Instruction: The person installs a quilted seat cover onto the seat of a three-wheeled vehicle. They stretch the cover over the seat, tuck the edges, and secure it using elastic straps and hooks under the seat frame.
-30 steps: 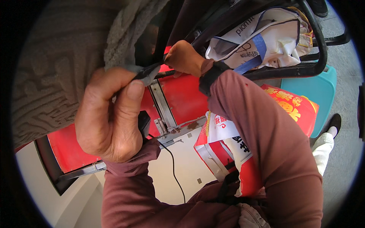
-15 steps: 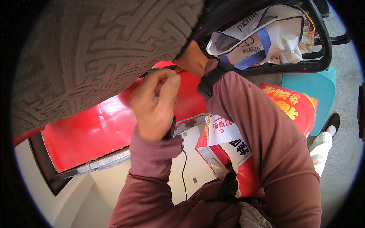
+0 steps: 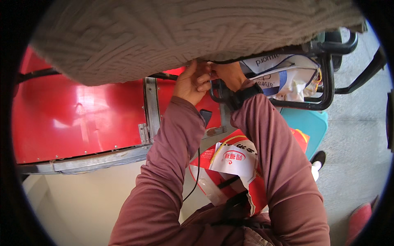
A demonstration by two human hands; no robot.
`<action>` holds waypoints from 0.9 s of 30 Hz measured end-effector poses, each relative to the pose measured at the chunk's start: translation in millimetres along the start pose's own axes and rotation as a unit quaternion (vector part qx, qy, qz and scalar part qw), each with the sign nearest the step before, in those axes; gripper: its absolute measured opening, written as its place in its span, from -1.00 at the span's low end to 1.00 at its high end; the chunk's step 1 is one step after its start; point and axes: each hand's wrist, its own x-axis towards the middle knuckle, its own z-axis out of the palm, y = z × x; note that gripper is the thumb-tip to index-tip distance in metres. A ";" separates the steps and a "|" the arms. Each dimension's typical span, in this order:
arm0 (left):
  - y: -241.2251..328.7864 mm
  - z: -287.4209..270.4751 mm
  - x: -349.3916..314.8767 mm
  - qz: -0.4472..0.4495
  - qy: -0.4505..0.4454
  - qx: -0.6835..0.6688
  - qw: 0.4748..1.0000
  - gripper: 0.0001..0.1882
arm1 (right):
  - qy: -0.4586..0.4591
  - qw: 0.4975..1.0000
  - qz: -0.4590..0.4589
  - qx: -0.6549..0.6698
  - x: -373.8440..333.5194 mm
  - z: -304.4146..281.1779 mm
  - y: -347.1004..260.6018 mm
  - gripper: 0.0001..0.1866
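A thick grey-brown fabric cover with a raised geometric pattern (image 3: 184,37) spreads across the top of the view. Just under its lower edge, my left hand (image 3: 192,85) is closed, fingers curled and thumb pointing up against the fabric. Whatever it pinches is too small to make out. Close beside it, my right hand (image 3: 230,74) reaches in from the right, a black band on its wrist. Its fingertips are mostly hidden by the fabric edge and the left hand. A black metal tube (image 3: 217,93) runs beneath the hands.
Red metal panels (image 3: 82,119) with a silver frame stand at left. A white bag with blue straps (image 3: 293,80) sits in a black rack (image 3: 326,82) at right. Below are a torn red-and-white gift bag (image 3: 230,160), a turquoise stool (image 3: 305,125) and a black cable (image 3: 198,172).
The view has shifted left, showing more red panel. My left hand has moved up and right to the fabric's edge, meeting my right hand there.
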 end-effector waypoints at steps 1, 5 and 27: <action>-1.1 -4.2 2.2 -0.013 -0.031 0.002 0.999 -0.58 | -0.011 0.996 -0.073 -0.040 -0.6 -2.9 2.9 -0.85; -2.9 -7.8 11.9 -0.038 -0.056 -0.055 0.996 -0.62 | -0.100 0.946 0.085 0.295 -6.1 -8.9 8.8 -0.84; -34.9 25.0 26.4 -0.035 -0.030 -0.330 0.943 -0.84 | -0.222 0.939 -0.081 -0.250 24.5 -63.7 27.9 -0.65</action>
